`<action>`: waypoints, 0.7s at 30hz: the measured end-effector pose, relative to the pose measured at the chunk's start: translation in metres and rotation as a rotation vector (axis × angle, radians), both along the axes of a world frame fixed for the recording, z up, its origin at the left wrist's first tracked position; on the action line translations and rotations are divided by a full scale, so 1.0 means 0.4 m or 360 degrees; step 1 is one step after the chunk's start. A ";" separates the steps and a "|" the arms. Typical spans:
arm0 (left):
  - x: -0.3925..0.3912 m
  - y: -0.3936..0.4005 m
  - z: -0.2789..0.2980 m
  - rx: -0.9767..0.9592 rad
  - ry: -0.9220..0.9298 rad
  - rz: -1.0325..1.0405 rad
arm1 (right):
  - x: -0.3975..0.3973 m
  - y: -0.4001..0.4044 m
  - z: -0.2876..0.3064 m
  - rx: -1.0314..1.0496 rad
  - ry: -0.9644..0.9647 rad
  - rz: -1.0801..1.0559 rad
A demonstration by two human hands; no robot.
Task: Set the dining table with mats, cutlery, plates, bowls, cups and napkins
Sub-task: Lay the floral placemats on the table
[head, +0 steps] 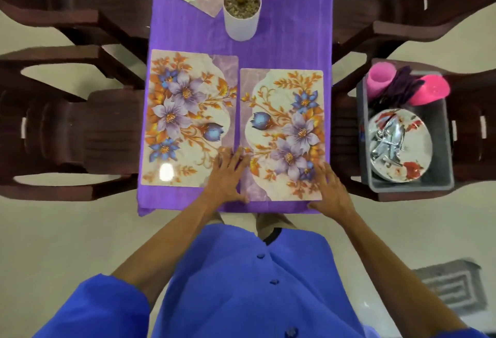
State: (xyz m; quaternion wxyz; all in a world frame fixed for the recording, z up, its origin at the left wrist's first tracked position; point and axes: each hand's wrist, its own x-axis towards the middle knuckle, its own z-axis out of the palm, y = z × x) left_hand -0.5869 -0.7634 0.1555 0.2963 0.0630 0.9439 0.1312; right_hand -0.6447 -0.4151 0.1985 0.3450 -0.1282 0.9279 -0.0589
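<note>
Purple-clothed surface (pixel 281 29) carries two floral mats — left hand (pixel 226 176) and right hand (pixel 328 190) press the right mat (pixel 281 112), fingers spread flat.

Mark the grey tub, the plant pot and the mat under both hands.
grey tub (pixel 408 186), head view: near rim.
plant pot (pixel 241 26), head view: white side wall.
right-hand mat (pixel 279 101), head view: bare floral middle.

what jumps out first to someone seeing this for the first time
Two floral mats, one on the left and one on the right, lie side by side on the purple tablecloth, with both hands, left and right, flat on the right one. A grey tub of plates, cutlery and pink cups sits on the chair to the right.
</note>
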 end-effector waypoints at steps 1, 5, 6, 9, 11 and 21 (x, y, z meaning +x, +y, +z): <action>0.004 0.006 0.005 -0.0033 0.0010 0.0026 | 0.001 0.005 -0.003 -0.0033 -0.0012 -0.0002; -0.015 0.022 0.035 -0.0113 -0.0010 0.0050 | -0.008 0.012 -0.015 -0.0068 0.0009 -0.0056; -0.020 0.023 0.037 -0.0119 -0.0002 0.0062 | -0.009 0.015 -0.020 -0.0081 0.0023 -0.0074; -0.044 0.025 0.045 -0.0166 0.0027 0.0091 | -0.019 0.016 -0.027 -0.0076 0.0074 -0.0064; -0.061 0.023 0.047 -0.0184 0.0060 0.0094 | -0.020 0.015 -0.028 -0.0062 0.0095 -0.0062; -0.025 0.037 0.043 -0.0120 -0.0028 0.0052 | -0.006 0.015 -0.018 -0.0151 0.0085 -0.0120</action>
